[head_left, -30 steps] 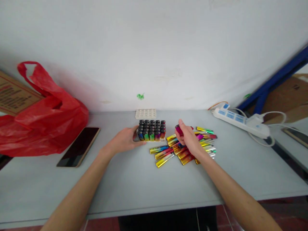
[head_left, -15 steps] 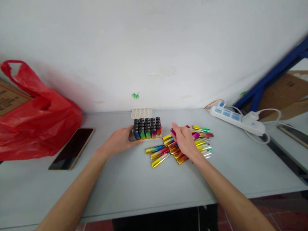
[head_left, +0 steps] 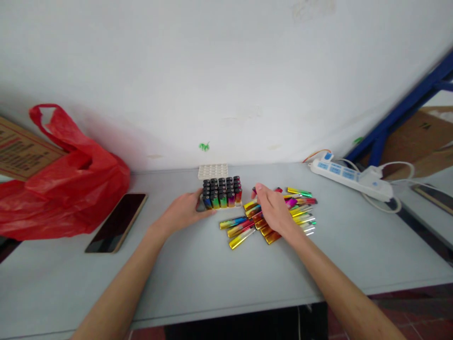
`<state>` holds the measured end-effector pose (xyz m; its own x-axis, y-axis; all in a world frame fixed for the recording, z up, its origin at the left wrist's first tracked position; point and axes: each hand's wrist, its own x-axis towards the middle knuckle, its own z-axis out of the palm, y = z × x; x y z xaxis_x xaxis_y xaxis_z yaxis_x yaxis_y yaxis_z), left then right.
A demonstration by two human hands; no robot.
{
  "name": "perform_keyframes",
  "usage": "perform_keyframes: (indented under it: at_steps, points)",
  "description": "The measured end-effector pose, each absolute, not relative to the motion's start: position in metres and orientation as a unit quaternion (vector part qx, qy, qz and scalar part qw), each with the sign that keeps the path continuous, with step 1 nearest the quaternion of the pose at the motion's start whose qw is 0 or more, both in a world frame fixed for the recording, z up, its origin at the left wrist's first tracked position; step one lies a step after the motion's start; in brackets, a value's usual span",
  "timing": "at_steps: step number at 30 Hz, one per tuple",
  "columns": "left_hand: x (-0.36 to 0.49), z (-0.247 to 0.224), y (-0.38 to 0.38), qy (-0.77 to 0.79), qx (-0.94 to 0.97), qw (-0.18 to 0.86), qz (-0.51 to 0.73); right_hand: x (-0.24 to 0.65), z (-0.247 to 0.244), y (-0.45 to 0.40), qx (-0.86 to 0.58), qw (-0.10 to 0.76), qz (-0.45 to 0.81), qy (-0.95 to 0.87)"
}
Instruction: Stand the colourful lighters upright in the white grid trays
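Metallic gold, red and green: loose lighters (head_left: 241, 239) piled on the grey worktop (head_left: 212, 278), right of a block of upright lighters (head_left: 222, 200) in a white tray (head_left: 238, 206). Left hand (head_left: 184, 208) grasps the block's left end. Right hand (head_left: 274, 208) over pile, fingers pinching a dark purple lighter (head_left: 254, 191). Step in hand, I judge: picking one up; next move calls for a steady tray. Pale wall (head_left: 226, 80) behind; red plastic bag (head_left: 95, 189) left, power strip (head_left: 341, 172) right.
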<state>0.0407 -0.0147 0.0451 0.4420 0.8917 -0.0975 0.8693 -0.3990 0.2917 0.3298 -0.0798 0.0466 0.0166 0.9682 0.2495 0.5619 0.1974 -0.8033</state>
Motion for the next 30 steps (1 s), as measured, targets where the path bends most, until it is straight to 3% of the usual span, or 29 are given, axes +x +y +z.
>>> perform_keyframes:
  at_steps: [17, 30]
  points:
    - [0.042, 0.049, -0.018, 0.525, 0.832, 0.173, 0.045, 0.331, 0.042, -0.079, -0.543, 0.411, 0.171, -0.712]
    - [0.043, 0.049, -0.02, 0.522, 0.83, 0.188, 0.064, 0.339, 0.046, -0.066, -0.46, 0.273, 0.194, -0.822]
